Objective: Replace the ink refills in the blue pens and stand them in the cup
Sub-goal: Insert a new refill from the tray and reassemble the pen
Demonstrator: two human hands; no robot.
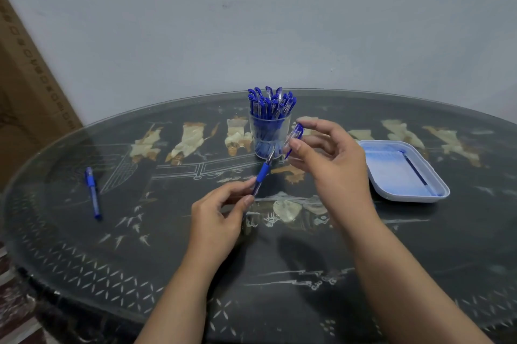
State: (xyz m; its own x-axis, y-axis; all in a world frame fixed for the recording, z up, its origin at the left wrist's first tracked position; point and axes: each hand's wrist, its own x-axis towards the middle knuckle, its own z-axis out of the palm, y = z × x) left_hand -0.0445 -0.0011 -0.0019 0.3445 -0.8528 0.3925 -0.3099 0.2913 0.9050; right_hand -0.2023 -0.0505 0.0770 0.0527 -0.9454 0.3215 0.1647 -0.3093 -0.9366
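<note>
Head view. I log the left hand (pixel 221 215) pinching the pen (pixel 260 177) by its barrel, long axis rising rightward, tip near the cup (pixel 270 133). The right hand (pixel 330 159) pinches the cap (pixel 296 133) just beyond the tip, not touching. I judge capping comes next.

One bench (pixel 419 259) carries one clear cup (pixel 269 133) of bunched pens (pixel 272 103), too tightly packed to count. Two more pens are outside it: one lone pen (pixel 92 192) at left, one uncapped pen (pixel 261 175) near centre. Also visible: one loose cap (pixel 296 133), one white tray (pixel 414 199) with one refill (pixel 416 173), two hands, the left hand (pixel 218 212) and right hand (pixel 333 159), and one cardboard box (pixel 25 77).
</note>
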